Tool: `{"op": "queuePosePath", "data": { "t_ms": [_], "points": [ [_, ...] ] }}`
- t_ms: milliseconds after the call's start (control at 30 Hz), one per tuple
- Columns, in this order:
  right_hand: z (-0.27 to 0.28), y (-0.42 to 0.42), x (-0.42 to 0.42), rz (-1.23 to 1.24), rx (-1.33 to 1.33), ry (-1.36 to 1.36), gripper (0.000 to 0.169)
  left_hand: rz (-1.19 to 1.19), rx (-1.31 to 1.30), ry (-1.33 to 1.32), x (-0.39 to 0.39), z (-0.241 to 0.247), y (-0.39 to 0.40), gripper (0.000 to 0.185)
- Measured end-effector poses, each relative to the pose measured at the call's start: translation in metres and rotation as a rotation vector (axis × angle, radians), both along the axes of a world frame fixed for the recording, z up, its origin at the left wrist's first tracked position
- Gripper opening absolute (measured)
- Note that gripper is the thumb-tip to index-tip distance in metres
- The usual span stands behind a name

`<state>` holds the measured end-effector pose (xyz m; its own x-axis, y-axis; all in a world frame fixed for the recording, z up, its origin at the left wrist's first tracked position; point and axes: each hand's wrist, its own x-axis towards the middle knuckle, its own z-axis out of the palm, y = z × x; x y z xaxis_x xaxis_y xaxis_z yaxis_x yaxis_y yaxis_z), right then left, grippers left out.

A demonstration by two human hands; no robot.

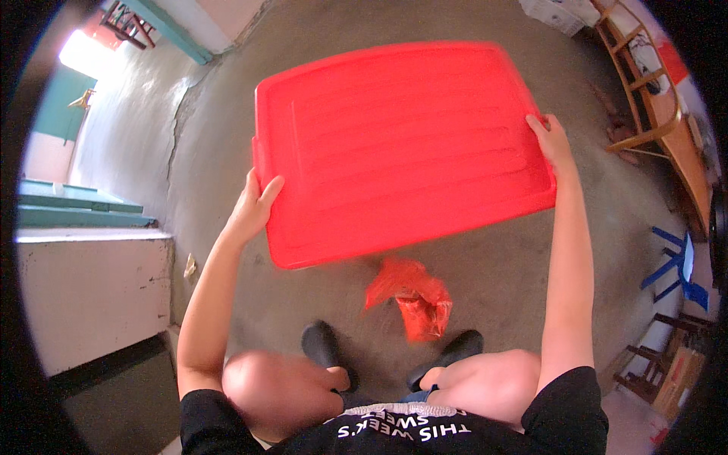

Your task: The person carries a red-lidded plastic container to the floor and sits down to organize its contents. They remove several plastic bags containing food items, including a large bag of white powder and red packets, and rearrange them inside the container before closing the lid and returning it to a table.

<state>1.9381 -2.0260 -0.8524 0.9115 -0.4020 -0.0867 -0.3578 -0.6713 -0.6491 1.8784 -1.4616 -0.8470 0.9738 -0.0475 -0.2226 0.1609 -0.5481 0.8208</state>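
Note:
A large red plastic lid (398,153) with raised parallel ribs is held out in front of me, slightly tilted. My left hand (254,206) grips its left edge, thumb on the upper face. On the opposite edge, my right hand (550,142) holds it the same way, fingers mostly hidden behind the rim. Below the near edge of the lid, a crumpled red plastic bag (421,304) lies on the floor between my feet. The lid hides whatever is beneath it.
Around me is a grey concrete floor (222,136) with a long crack. A wooden-framed chair (642,85), a blue folding stool (679,267) and brown wooden stools (648,364) stand along the right. A white wall ledge (96,284) is at left. A paper scrap (190,265) lies nearby.

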Motion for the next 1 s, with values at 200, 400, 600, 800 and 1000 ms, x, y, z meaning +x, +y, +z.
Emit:
{"op": "queuePosePath", "data": {
  "t_ms": [200, 400, 600, 800, 1000],
  "points": [
    [0.020, 0.023, -0.006, -0.060, 0.915, 0.232, 0.088, 0.359, -0.642, 0.468, -0.006, 0.004, -0.006, 0.066],
    [-0.009, -0.014, 0.010, -0.095, 0.250, 0.035, 0.073, 0.353, -0.280, 0.265, 0.000, -0.016, 0.003, 0.060],
    [-0.004, -0.002, 0.000, 0.018, -0.024, -0.026, 0.071, 0.314, -0.195, 0.042, -0.002, -0.017, 0.002, 0.057],
    [0.006, 0.009, -0.004, 0.004, -0.318, -0.017, 0.063, 0.213, 0.321, -0.124, -0.002, -0.017, 0.002, 0.056],
    [0.020, 0.086, -0.062, 0.384, -0.240, -0.881, 0.016, 0.229, 0.263, -0.044, -0.008, -0.002, 0.002, 0.050]
  ]
}}
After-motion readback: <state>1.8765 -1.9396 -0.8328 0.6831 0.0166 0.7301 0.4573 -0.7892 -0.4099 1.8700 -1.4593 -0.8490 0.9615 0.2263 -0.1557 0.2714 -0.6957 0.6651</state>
